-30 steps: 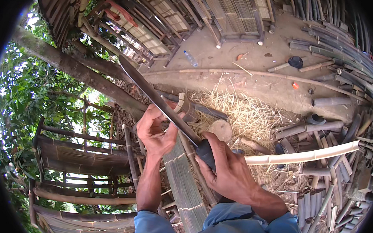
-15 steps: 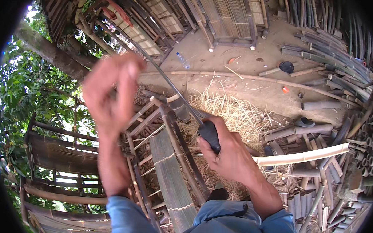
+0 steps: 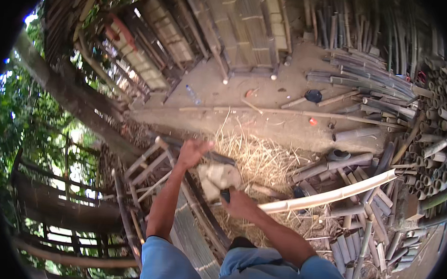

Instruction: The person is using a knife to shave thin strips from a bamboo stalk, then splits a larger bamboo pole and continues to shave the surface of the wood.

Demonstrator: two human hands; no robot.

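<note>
In the middle, my right hand (image 3: 242, 206) is closed around the black handle of a long knife (image 3: 225, 194); its blade cannot be made out now. My left hand (image 3: 191, 154), raised a little farther ahead and to the left, has its fingers stretched toward the right and seems to hold nothing. Between and beyond the hands sits a pale, stone-like block (image 3: 221, 176), with a dark piece (image 3: 220, 157) at its far side. A pale split bamboo length (image 3: 332, 193) runs rightward from beside my right forearm.
A bamboo bench (image 3: 190, 234) stands close on my left. Straw-like shavings (image 3: 260, 159) cover the ground ahead. Cut bamboo pieces (image 3: 356, 171) lie to the right, with stacked poles (image 3: 373, 79) behind. A long pole (image 3: 285, 112) crosses the ground, near a plastic bottle (image 3: 192, 94).
Both hands have lowered; the left has moved rightward and its fingers have straightened. The knife's blade, raised toward the upper left before, no longer shows. The view has shifted, bringing the pale block into sight.
</note>
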